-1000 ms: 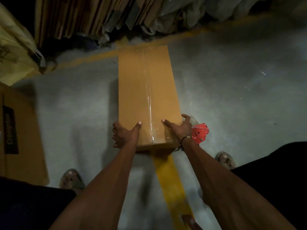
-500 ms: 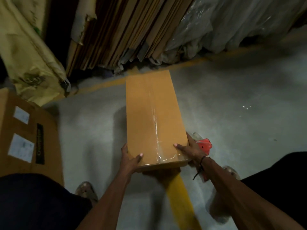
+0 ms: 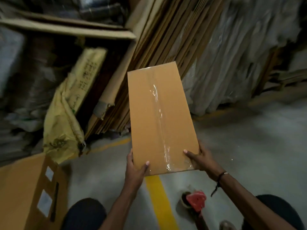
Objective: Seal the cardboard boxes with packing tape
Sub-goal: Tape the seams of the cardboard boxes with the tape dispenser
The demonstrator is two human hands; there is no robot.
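- A long, narrow brown cardboard box (image 3: 159,120) is held off the grey concrete floor (image 3: 249,146), its near end at both hands and its far end pointing toward the stored goods.
- A strip of clear packing tape (image 3: 159,117) runs lengthwise down the middle of the box's top face and wrinkles at the near end.
- The left hand (image 3: 134,168) grips the near left corner of the box, thumb on the top face and fingers curled round the side edge.
- The right hand (image 3: 201,161) grips the near right corner, thumb lying on top next to the tape and fingers wrapped round the side; a dark cord bracelet (image 3: 220,177) sits on that wrist.
- A red tape dispenser with a roll of tape (image 3: 193,200) lies on the floor below the right forearm, apart from both hands.
- A yellow painted line (image 3: 160,200) crosses the floor beneath the box.
- A larger brown carton with white labels (image 3: 25,193) stands at the lower left.
- Flat cardboard sheets stacked upright (image 3: 157,47) lean behind the box, with a yellow woven sack (image 3: 64,123) to their left and clear plastic wrapping (image 3: 232,55) to their right.
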